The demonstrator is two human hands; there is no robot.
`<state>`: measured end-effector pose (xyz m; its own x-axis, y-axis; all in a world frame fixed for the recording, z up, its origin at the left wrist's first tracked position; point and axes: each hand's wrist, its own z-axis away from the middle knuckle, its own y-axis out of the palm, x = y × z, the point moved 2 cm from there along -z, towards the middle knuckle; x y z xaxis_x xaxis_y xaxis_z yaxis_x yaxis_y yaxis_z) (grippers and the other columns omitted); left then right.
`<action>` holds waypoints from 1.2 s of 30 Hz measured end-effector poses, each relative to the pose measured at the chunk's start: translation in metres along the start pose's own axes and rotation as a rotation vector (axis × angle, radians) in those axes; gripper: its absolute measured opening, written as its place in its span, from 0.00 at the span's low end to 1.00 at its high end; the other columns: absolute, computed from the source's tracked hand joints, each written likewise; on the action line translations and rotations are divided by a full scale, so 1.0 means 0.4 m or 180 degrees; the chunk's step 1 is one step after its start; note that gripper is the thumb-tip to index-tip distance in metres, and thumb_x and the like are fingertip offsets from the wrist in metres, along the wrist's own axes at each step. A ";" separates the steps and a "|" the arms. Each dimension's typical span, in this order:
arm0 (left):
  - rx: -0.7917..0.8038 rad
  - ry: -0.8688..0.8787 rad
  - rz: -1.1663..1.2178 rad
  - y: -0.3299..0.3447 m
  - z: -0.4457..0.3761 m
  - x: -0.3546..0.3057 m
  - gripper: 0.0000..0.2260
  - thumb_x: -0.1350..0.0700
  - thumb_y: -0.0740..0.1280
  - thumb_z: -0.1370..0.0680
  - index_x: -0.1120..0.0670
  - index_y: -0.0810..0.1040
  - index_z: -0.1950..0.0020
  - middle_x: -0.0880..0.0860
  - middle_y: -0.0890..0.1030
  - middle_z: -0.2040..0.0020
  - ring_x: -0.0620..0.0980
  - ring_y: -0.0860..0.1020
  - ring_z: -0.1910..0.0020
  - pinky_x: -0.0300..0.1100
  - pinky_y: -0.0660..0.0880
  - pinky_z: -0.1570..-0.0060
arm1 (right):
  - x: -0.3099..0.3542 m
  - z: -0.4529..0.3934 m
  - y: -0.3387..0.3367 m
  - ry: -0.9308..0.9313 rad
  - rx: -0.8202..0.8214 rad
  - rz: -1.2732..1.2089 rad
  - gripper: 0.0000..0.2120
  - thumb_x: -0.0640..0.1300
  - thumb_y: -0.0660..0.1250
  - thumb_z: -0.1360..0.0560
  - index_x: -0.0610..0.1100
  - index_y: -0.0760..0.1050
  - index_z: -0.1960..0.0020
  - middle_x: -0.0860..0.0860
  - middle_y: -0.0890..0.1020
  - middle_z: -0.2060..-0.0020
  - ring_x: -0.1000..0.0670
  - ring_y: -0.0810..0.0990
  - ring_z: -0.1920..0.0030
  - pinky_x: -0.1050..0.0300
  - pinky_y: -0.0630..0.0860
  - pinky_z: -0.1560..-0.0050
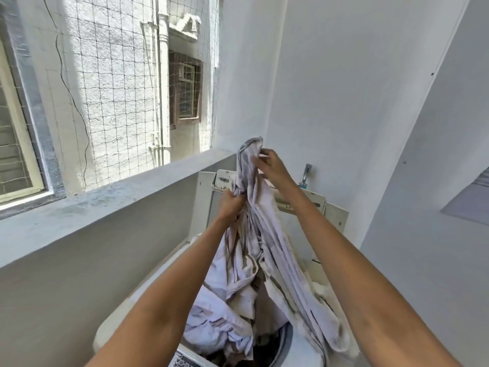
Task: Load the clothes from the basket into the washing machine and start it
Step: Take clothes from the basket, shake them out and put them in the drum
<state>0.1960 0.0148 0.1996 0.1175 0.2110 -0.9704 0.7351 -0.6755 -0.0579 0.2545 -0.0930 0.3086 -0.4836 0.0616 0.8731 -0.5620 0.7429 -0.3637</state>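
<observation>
A large pale sheet [254, 260] with brownish stripes hangs from both my hands above the white top-loading washing machine [116, 324]. My right hand [270, 165] grips the sheet's top end at head height. Lower and to the left, my left hand [230, 205] clutches a bunch of the same cloth. The sheet's lower folds spill into the machine's drum opening [272, 348] and drape over its right rim. The machine's raised lid [206, 202] stands behind the cloth. A strip of the control panel [185, 362] shows at the bottom edge. No basket is in view.
A concrete ledge [111, 200] runs along the left, with a netted opening onto a neighbouring building above it. White walls close in behind and to the right. A tap [305, 176] sticks out of the wall behind the machine.
</observation>
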 end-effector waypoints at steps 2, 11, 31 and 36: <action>-0.0216 -0.0022 0.0148 -0.012 0.012 -0.032 0.07 0.52 0.68 0.30 0.55 0.80 0.59 0.56 0.79 0.65 0.50 0.77 0.63 0.43 0.72 0.64 | -0.102 0.059 -0.013 0.0347 0.0524 0.0560 0.40 0.57 0.70 0.29 0.44 0.55 0.26 0.47 0.67 0.30 0.47 0.69 0.33 0.48 0.69 0.34; -0.0258 -0.0449 -0.0384 -0.066 -0.047 -0.060 0.13 0.53 0.66 0.28 0.61 0.78 0.51 0.60 0.80 0.55 0.58 0.79 0.52 0.45 0.71 0.57 | -0.330 0.186 -0.086 0.1526 0.0891 0.1486 0.05 0.42 0.68 0.25 0.40 0.75 0.53 0.44 0.77 0.59 0.48 0.76 0.59 0.59 0.72 0.67; 0.1904 -0.0761 0.0014 -0.111 0.015 -0.048 0.29 0.45 0.67 0.25 0.50 0.61 0.28 0.48 0.71 0.39 0.48 0.72 0.40 0.42 0.73 0.46 | 0.010 0.018 0.024 0.1056 0.0252 -0.0292 0.05 0.44 0.66 0.25 0.42 0.78 0.57 0.45 0.78 0.62 0.49 0.76 0.62 0.55 0.74 0.57; 0.0565 -0.0348 -0.0114 -0.020 0.038 0.033 0.26 0.47 0.74 0.31 0.58 0.75 0.38 0.55 0.80 0.45 0.51 0.78 0.46 0.38 0.77 0.53 | -0.056 0.055 0.047 0.0937 0.0849 0.0125 0.15 0.58 0.62 0.23 0.47 0.76 0.46 0.45 0.81 0.54 0.50 0.78 0.58 0.60 0.72 0.59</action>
<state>0.1816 0.0122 0.1837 0.0133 0.1658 -0.9861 0.6072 -0.7848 -0.1238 0.2400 -0.0951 0.2749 -0.3170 0.3039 0.8984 -0.7202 0.5393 -0.4365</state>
